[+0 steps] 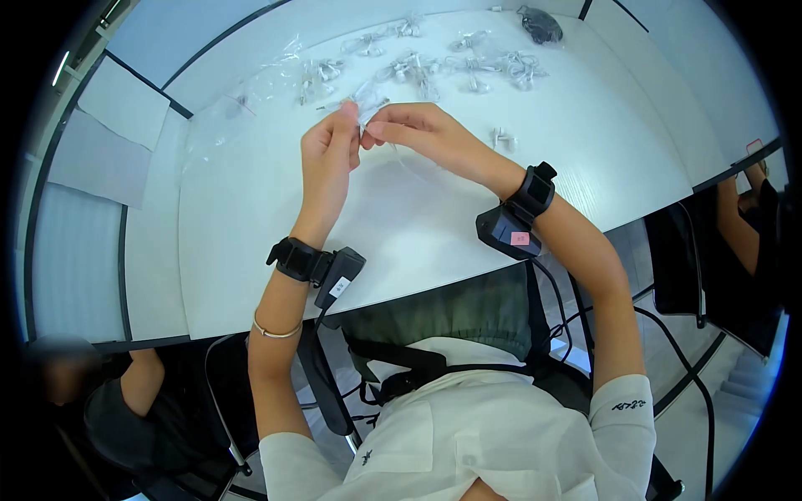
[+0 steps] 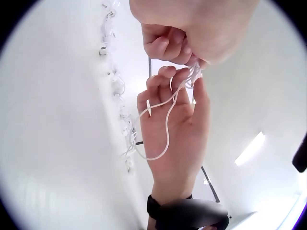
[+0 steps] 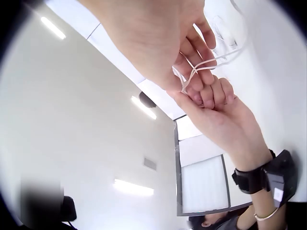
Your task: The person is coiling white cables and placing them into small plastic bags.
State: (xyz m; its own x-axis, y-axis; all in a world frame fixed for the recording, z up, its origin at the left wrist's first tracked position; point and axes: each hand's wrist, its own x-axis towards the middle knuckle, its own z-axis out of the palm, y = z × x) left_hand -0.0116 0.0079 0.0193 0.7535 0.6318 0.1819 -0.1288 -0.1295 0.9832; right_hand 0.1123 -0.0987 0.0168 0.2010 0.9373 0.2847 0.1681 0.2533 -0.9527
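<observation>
Above the white table, the left hand (image 1: 332, 149) and right hand (image 1: 422, 134) meet at the fingertips, holding a thin white cable (image 1: 399, 160). In the left wrist view, the left hand (image 2: 196, 28) has its fingers curled and pinches bunched strands. The right hand (image 2: 173, 127) grips the same cable (image 2: 168, 129) between thumb and fingers, its palm showing and a loop hanging across it. Seen from the right wrist, the cable (image 3: 211, 62) runs out past the fingers of the right hand (image 3: 148, 38), close against the left hand (image 3: 228, 115). Fingers partly hide the gripped part.
Several bagged white cables (image 1: 409, 71) lie along the far side of the table (image 1: 585, 167). A dark bundle (image 1: 540, 25) sits at the back right, a small white plug piece (image 1: 503, 139) nearer the right hand. Clear plastic (image 1: 225, 113) lies at left. Low panels (image 1: 685, 92) surround the tabletop.
</observation>
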